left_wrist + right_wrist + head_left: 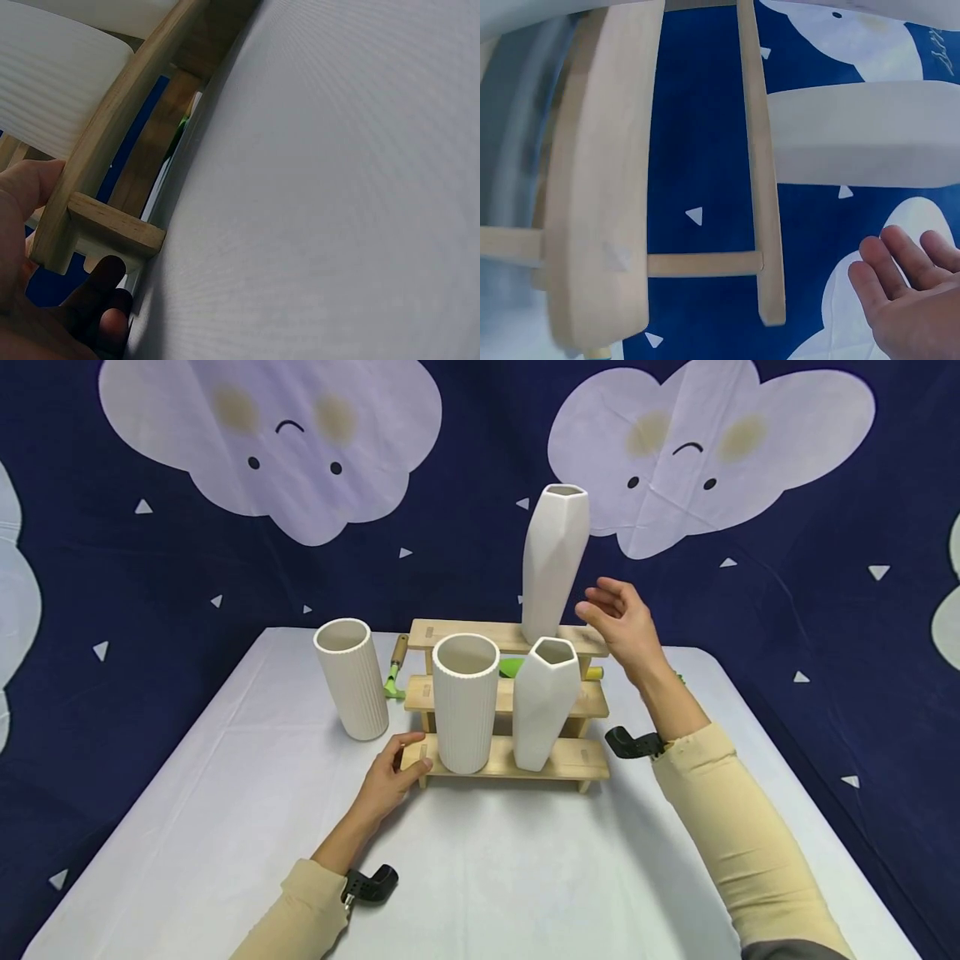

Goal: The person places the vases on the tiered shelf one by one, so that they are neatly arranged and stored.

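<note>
Left wrist view, taken at close range. The left hand (34,285) occupies the lower left corner, its thumb lying against the end of the lowest wooden board of a stepped rack (112,124). A short crosspiece (116,223) projects from that board's underside, with darkly shadowed fingers (101,281) curled beneath it. A white ribbed vase (49,86) stands on the board at upper left. The white-covered desk (337,195) fills the right side. Between the rack's slats, dark blue backdrop and a small patch of green show; the green item cannot be identified.
</note>
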{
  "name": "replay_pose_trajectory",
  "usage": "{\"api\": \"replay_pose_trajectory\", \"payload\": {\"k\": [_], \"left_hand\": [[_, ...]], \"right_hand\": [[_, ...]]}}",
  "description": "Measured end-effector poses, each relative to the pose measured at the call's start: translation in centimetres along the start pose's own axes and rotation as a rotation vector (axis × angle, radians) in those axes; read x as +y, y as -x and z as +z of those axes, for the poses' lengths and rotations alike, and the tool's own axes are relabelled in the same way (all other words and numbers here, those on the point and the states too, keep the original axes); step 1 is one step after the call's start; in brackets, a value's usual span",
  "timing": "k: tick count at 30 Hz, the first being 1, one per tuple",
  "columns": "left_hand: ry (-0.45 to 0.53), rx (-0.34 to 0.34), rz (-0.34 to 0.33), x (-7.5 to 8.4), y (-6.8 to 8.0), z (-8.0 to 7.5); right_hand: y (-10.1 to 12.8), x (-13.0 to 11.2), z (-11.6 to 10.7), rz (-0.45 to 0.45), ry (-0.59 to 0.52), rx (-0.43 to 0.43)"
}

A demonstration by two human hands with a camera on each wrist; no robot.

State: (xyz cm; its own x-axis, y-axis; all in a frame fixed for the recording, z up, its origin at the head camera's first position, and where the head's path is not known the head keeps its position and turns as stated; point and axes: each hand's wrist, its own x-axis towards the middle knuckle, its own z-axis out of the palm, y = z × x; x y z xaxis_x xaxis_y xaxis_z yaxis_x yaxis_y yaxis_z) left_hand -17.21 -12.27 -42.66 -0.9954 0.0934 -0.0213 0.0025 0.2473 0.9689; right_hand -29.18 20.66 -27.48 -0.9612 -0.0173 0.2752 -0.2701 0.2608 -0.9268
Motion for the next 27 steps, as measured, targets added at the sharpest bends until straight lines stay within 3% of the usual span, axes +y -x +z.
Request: {"api": "replay_pose_trajectory", "payload": {"k": [12, 19, 27], "left_hand": [[-0.008, 0.004, -0.006, 0.1, 0.0, 0.0], [-0.011, 0.005, -0.004, 0.0, 0.0, 0.0], [-0.007, 0.004, -0.006, 0.0, 0.0, 0.0]], "right_hand": [[3.5, 2.2, -1.5, -0.055, -0.062, 0.064], [5.9, 3.8, -1.5, -0.04, -0.094, 0.097], [8.6, 5.8, -1.5, 0.001, -0.023, 0.135]]}}
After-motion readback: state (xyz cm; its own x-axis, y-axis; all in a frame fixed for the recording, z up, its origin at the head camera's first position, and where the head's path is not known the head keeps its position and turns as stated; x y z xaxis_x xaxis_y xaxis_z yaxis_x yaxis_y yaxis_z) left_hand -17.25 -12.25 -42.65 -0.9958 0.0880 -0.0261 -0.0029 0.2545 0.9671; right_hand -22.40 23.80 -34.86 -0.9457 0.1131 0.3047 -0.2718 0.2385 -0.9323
